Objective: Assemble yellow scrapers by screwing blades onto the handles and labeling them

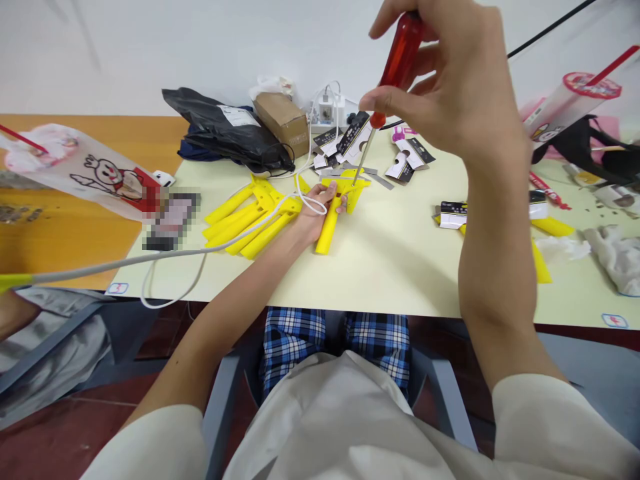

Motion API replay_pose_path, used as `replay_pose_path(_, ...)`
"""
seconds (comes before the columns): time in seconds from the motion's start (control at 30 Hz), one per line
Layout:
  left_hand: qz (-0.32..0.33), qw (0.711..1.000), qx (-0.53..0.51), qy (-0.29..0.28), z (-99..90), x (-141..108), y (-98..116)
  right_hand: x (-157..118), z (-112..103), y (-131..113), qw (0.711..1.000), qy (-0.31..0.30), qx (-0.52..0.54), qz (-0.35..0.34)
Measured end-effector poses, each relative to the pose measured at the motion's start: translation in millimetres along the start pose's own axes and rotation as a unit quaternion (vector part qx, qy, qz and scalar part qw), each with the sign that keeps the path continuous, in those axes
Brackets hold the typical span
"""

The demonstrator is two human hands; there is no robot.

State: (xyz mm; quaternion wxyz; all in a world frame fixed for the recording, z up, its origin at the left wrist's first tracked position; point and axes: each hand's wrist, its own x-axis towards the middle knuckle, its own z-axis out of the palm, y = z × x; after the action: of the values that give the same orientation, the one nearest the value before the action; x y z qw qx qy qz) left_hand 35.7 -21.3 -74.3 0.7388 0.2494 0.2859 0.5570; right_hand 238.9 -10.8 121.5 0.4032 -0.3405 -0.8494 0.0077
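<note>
Black plastic bag (225,127), cardboard box (283,123), drink cup (565,113)

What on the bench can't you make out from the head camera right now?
Head view:
Where the screwdriver tip meets the yellow plastic part: too small to tell what it engages.
Part of that part's surface: hidden by the left hand.
Screwdriver handle: partly hidden by the right hand.
Dark rectangular object: pixelated.
Printed cards: text too small.

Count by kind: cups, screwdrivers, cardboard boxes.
Drink cups: 2
Screwdrivers: 1
Cardboard boxes: 1
Total: 4
</note>
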Motion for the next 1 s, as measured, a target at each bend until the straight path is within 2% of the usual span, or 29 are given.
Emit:
replay_pose_path(0.07,0.005,1.0,-0.011,-0.016,-3.0,0.7,-1.6,-1.1,-0.2,-1.1,1.0,-0.023,-0.01,0.005)
replay_pose_path(0.17,0.01,1.0,-0.018,-0.024,-6.6,1.6,-3.4,-3.9,-0.6,-2.2,0.996,-0.075,0.053,-0.012)
replay_pose_path(0.27,0.012,0.999,-0.013,-0.029,-8.2,2.2,-4.3,-5.3,2.4,0.1,0.995,-0.024,0.093,-0.029)
replay_pose_path(0.37,0.012,1.0,-0.008,-0.023,-7.0,2.4,-4.2,-5.7,7.1,2.5,0.999,0.017,0.028,-0.03)
replay_pose_path(0.47,0.006,1.0,-0.001,0.005,-4.2,2.4,-3.4,-6.7,7.7,1.2,0.999,-0.028,0.007,-0.028)
replay_pose_path(0.57,-0.002,1.0,0.01,0.027,-3.3,2.9,-3.1,-7.4,4.8,-2.9,0.992,-0.075,0.089,-0.049)
replay_pose_path(0.67,-0.001,1.0,0.007,0.005,-5.0,3.5,-3.5,-6.2,4.0,-6.9,0.992,-0.039,0.117,-0.027)
replay_pose_path(0.8,0.001,1.0,0.007,-0.015,-4.3,2.4,-3.4,-3.2,8.7,-4.8,1.0,0.004,0.029,-0.011)
replay_pose_path(0.87,-0.002,1.0,0.025,0.005,-1.7,1.0,-2.9,-2.5,10.4,-0.3,1.0,-0.007,0.016,-0.012)
replay_pose_path(1.0,-0.008,0.999,0.039,0.027,3.6,-2.7,-1.7,-2.8,7.5,6.8,0.995,-0.063,0.066,-0.035)
